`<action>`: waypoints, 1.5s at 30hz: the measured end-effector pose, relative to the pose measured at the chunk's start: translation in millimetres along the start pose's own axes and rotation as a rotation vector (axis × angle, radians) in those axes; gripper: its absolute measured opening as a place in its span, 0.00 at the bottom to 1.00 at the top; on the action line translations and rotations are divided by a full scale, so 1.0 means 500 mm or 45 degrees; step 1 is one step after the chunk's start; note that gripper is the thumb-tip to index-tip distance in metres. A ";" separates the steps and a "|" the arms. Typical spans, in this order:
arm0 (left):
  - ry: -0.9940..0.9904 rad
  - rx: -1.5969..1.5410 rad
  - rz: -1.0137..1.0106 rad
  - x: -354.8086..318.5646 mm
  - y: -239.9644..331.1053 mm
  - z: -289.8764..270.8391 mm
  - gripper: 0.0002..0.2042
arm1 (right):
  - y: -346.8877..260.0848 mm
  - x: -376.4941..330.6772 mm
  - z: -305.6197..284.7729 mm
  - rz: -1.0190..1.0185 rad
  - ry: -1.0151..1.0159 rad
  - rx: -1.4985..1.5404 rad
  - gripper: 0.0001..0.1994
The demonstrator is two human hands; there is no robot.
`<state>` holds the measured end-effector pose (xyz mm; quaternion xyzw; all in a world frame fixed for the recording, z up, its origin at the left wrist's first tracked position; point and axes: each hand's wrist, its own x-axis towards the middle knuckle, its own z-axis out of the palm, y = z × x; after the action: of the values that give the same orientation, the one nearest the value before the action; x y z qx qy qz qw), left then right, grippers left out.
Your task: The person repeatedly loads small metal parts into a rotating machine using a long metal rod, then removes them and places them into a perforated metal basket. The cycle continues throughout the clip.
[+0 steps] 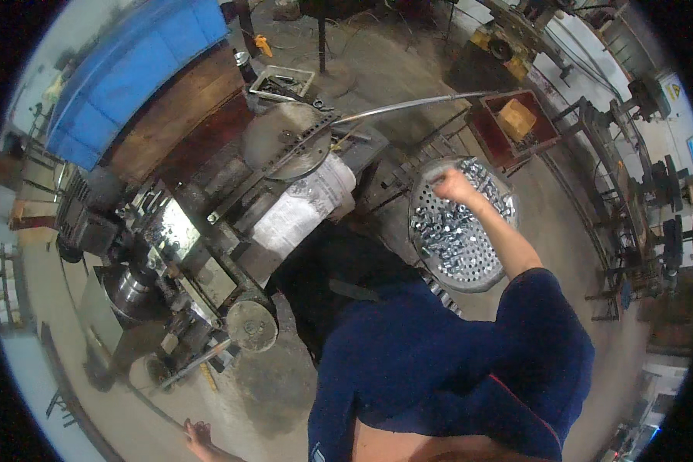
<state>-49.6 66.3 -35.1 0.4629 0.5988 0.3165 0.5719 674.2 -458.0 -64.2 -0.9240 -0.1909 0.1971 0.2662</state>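
On the right, my right hand (456,187) is held over a round perforated metal tray (481,283), with its fingers drawn together. Anything between them is too small to make out. Many small shiny metal fittings (446,231) lie heaped across the tray below and beside the hand. At the lower left, my left hand (199,439) is curled at the end of a long thin lever (142,399), which runs up toward the machine (196,266) on my left. The far side of that hand's fingers is hidden.
A large round metal disc (285,138) and a white printed sheet (304,204) are in front of me. Beyond stands a white bin of tools (283,83). A red box (508,142) holding a yellowish block is past the tray. A long bar (416,104) reaches across toward that box.
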 end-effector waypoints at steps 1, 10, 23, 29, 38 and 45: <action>0.033 0.013 0.029 -0.027 0.025 0.050 0.23 | 0.030 -0.023 0.024 -0.154 0.027 -0.232 0.17; 0.221 0.055 0.035 -0.068 0.027 0.065 0.19 | 0.000 -0.079 0.127 -0.247 0.053 -0.315 0.13; 0.045 -0.081 0.017 -0.016 -0.017 0.005 0.20 | 0.012 -0.085 0.152 -0.294 0.145 -0.208 0.20; 0.151 -0.035 -0.009 -0.010 -0.018 0.003 0.18 | 0.004 -0.058 0.151 -0.235 0.127 -0.286 0.17; 0.192 0.014 0.058 -0.035 -0.002 0.031 0.18 | 0.051 -0.031 0.155 -0.415 0.320 -0.362 0.07; 0.177 0.106 0.014 -0.065 0.025 0.066 0.18 | -0.007 -0.058 0.121 -0.564 0.210 -0.382 0.06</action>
<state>-17.6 36.3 -15.9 0.4665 0.6470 0.3260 0.5074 620.5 -443.2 -101.9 -0.9018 -0.3929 0.0280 0.1777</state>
